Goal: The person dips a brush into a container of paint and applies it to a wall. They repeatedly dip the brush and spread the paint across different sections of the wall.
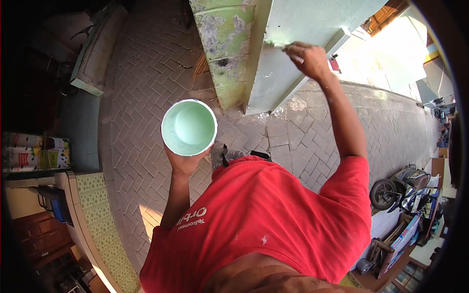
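My left hand is closed around the lower side of a white-rimmed paint bucket, most of its fingers hidden beneath. Pale green paint shows inside the bucket. Up and to the right, my right hand is pinched on a paintbrush, whose handle is mostly covered by the fingers. The pale green bristles touch a light grey-green panel, close to its left edge.
A weathered green block pillar adjoins the panel. Brick-patterned paving lies below. A motorcycle stands at right, near stacked wooden items. A tiled ledge runs along the lower left.
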Demonstrator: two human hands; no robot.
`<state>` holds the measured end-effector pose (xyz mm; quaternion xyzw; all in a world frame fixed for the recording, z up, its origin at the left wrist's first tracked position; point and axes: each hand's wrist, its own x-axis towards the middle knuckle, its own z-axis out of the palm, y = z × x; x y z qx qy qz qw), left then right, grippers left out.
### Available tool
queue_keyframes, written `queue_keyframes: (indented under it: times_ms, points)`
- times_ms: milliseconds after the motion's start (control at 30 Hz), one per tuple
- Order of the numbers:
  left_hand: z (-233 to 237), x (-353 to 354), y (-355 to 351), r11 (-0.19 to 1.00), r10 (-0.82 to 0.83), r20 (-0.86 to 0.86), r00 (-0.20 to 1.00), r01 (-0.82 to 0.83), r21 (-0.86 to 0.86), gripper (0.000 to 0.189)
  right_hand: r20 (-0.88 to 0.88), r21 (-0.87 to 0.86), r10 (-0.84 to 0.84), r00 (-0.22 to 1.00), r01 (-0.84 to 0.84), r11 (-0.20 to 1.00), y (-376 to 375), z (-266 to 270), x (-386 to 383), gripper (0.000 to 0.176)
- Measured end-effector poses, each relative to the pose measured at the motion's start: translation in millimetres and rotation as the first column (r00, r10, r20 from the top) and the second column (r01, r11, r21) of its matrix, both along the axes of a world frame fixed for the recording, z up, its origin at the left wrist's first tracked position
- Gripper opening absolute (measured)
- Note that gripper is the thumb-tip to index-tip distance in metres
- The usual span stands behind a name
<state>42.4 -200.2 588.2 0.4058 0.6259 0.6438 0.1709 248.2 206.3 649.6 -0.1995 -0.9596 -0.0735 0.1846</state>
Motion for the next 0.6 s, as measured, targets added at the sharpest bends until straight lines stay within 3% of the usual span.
queue_keyframes:
  times_ms: [100,133,167,200,267,333,367,400,433,533,600]
  points:
    - [-1,2,-1,1.0,0.011,0.009,1.0,-0.011,0.028,0.076,-0.332,0.179,0.124,0.935,-0.067,0.982,28,134,30,0.021]
    - [-4,1,-1,1.0,0.012,0.011,1.0,-0.012,0.026,0.076,-0.406,0.327,0.153,0.901,-0.013,0.945,56,161,50,0.026]
    - [-8,-1,-2,1.0,0.022,-0.049,0.999,-0.022,0.005,0.078,-0.457,0.422,0.207,0.865,0.006,0.907,40,198,45,0.019]
    - [-11,0,-3,0.999,0.029,-0.11,0.994,-0.032,-0.019,0.08,-0.499,0.507,0.263,0.826,0.033,0.861,22,222,35,0.012]
    - [-12,2,-1,0.999,0.015,-0.088,0.996,-0.018,-0.035,0.081,-0.623,0.639,0.358,0.695,0.189,0.746,17,222,26,0.014]
    - [-14,5,2,0.999,-0.005,-0.071,0.997,0.001,-0.043,0.083,-0.649,0.621,0.317,0.692,0.242,0.745,30,186,12,0.012]
    - [-16,6,3,0.999,0.0,-0.077,0.997,-0.002,-0.037,0.082,-0.65,0.548,0.278,0.707,0.182,0.817,26,155,5,0.012]
    - [-16,7,2,0.999,0.005,-0.085,0.996,-0.008,-0.032,0.082,-0.648,0.558,0.239,0.723,0.237,0.795,26,113,1,0.012]
    - [-15,7,1,0.999,0.002,-0.091,0.996,-0.005,-0.034,0.082,-0.583,0.535,0.028,0.812,0.358,0.765,50,50,12,0.03]
    - [-11,7,2,0.999,0.025,-0.156,0.987,-0.03,-0.028,0.08,-0.523,0.436,0.117,0.844,0.147,0.888,24,-70,11,0.038]
    - [-8,5,-1,0.994,-0.002,-0.134,0.991,-0.013,-0.108,0.079,-0.355,0.272,-0.013,0.935,0.117,0.955,3,-128,26,0.029]
